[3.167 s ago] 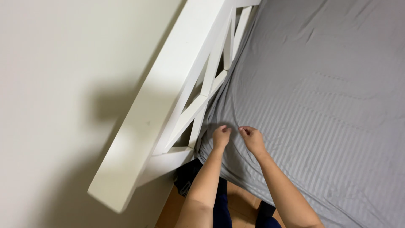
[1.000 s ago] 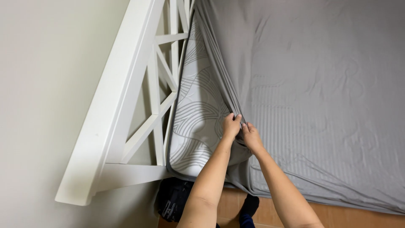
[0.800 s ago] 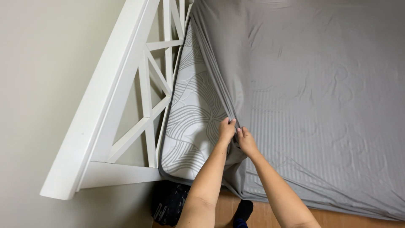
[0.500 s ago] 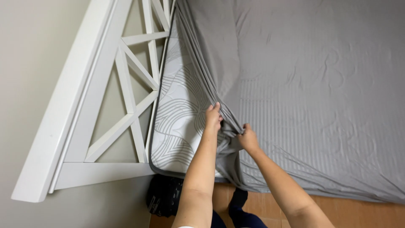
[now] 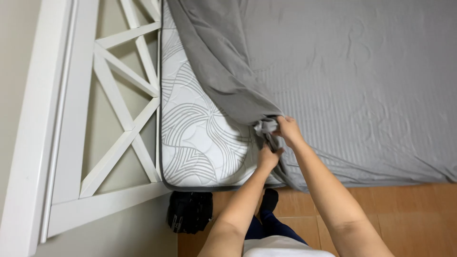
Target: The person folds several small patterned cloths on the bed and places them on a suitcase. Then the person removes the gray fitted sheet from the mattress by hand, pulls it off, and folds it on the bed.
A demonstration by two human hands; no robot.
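Note:
A grey striped fitted sheet [image 5: 352, 85] covers most of a white mattress [image 5: 195, 128] with a grey leaf pattern. The sheet's corner is peeled back, so the mattress corner near the headboard lies bare. My right hand [image 5: 288, 131] grips the bunched corner of the sheet [image 5: 264, 126] over the mattress. My left hand [image 5: 268, 158] is closed on a fold of the same sheet just below it, near the mattress edge. Both forearms reach in from the bottom of the view.
A white headboard [image 5: 76, 123] with crossed slats stands at the left against a beige wall [image 5: 14, 52]. A black bag [image 5: 190, 212] sits on the wooden floor [image 5: 409, 209] by the mattress corner. My dark-clad legs [image 5: 266, 223] stand next to the bed.
The sheet corner has come off the mattress and been pulled towards the middle of the bed, baring more of the patterned mattress. Both hands moved right with it.

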